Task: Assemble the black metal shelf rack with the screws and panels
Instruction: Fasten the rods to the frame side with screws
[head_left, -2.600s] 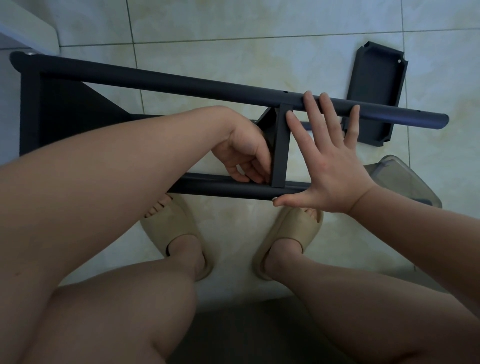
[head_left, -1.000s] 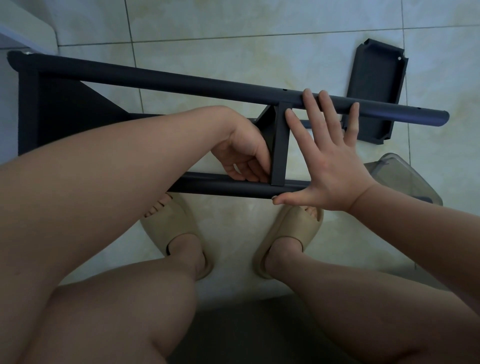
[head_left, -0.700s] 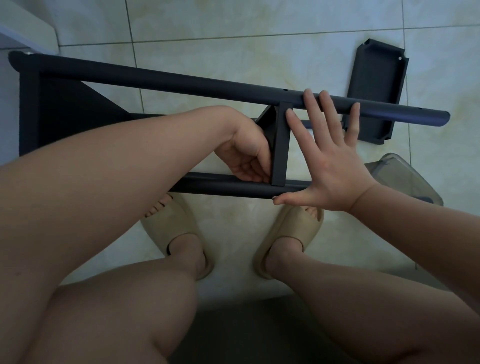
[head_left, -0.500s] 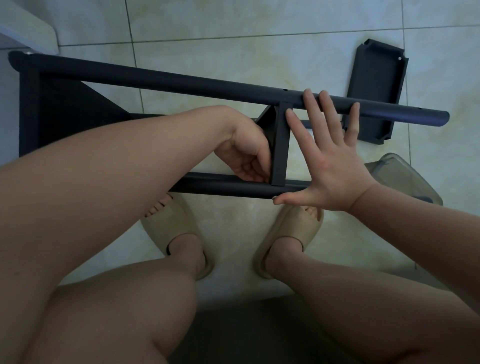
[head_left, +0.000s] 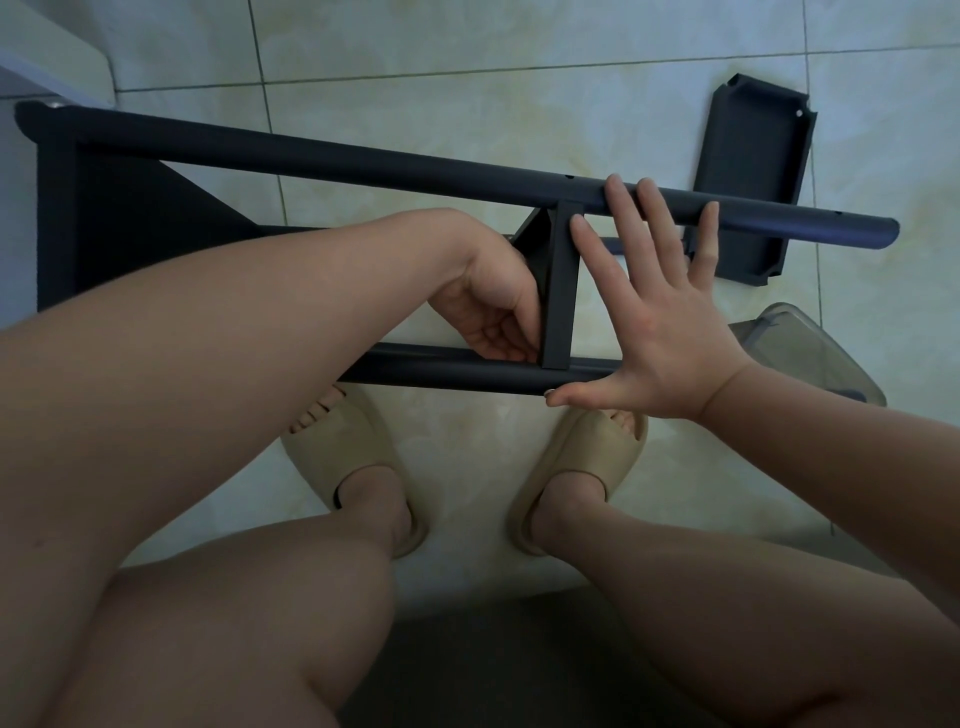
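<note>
- Beige slippers (head_left: 337, 452), two, sit just under the black metal rack (head_left: 119, 223), which lies on its side on the tiles
- Left hand (head_left: 498, 312) curls its fingers into the joint of near tube (head_left: 457, 371) and middle panel (head_left: 560, 291), probably seating a screw; none shows
- Right hand (head_left: 660, 322), spread flat, bridges near and far tube (head_left: 363, 166), probably to brace them
- Panels: two fitted, one loose panel (head_left: 748, 182) beyond

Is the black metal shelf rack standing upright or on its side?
Lying sideways: long black tubes of the rack run level over the tiled floor.
</note>
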